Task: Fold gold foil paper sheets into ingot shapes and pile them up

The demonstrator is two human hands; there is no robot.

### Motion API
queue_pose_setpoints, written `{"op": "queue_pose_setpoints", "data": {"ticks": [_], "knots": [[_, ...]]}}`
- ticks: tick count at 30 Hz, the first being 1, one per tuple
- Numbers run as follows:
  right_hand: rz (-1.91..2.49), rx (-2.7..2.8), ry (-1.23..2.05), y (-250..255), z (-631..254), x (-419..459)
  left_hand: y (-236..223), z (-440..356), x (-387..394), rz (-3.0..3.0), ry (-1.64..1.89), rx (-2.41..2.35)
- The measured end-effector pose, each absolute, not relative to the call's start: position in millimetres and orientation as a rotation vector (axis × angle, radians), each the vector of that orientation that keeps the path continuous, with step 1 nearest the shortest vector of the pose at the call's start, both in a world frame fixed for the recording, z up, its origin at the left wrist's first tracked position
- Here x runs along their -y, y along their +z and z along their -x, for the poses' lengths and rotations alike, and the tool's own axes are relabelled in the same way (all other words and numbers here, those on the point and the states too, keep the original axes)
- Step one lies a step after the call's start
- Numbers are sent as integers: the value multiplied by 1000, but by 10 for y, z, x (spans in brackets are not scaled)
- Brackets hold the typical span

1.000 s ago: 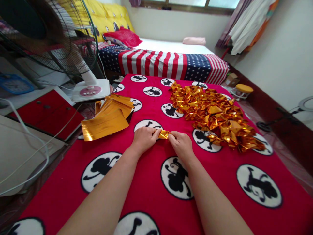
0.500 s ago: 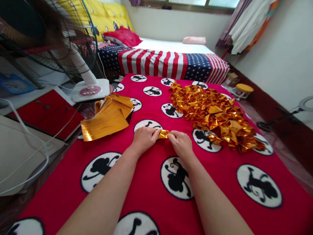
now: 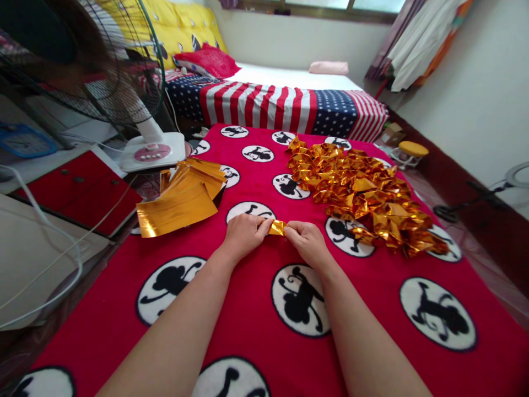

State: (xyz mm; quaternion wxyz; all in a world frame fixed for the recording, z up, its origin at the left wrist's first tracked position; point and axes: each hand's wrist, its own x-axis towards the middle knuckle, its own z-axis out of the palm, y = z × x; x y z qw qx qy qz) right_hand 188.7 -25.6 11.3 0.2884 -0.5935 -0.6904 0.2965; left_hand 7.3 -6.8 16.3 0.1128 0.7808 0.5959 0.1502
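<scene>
A small folded piece of gold foil paper [image 3: 277, 227] is pinched at both ends over the red blanket [image 3: 248, 281]. My left hand [image 3: 247, 234] is closed on its left end, the thumb on top. On the right end, my right hand [image 3: 306, 241] grips with thumb and fingers, which partly hide the paper. Flat gold foil sheets [image 3: 177, 212] lie fanned in a stack to the left of my left hand. Beyond my right hand spreads a heap of folded gold foil pieces [image 3: 359, 187].
An electric fan [image 3: 152, 149] stands at the left beside a red panel [image 3: 82, 190]. White cables [image 3: 74, 251] hang along the left side. Behind the blanket is a bed with a flag-patterned cover [image 3: 264, 105]. A yellow-topped stool [image 3: 413, 149] stands at the right.
My right hand has shifted very slightly at the right end of the foil paper, and its forearm has moved a little right. My left hand has stayed in place.
</scene>
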Motion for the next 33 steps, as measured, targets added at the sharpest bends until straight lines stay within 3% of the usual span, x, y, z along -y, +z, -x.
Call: {"op": "queue_pose_setpoints", "data": {"ticks": [15, 25, 33], "knots": [[1757, 1644, 724, 106, -1773, 269, 171, -88, 73, -2265, 435, -1761], [1499, 1574, 980, 27, -1887, 208, 163, -118, 90, -2162, 544, -1921], [1610, 1578, 827, -18, -1804, 190, 177, -171, 128, -2170, 624, -2058]]}}
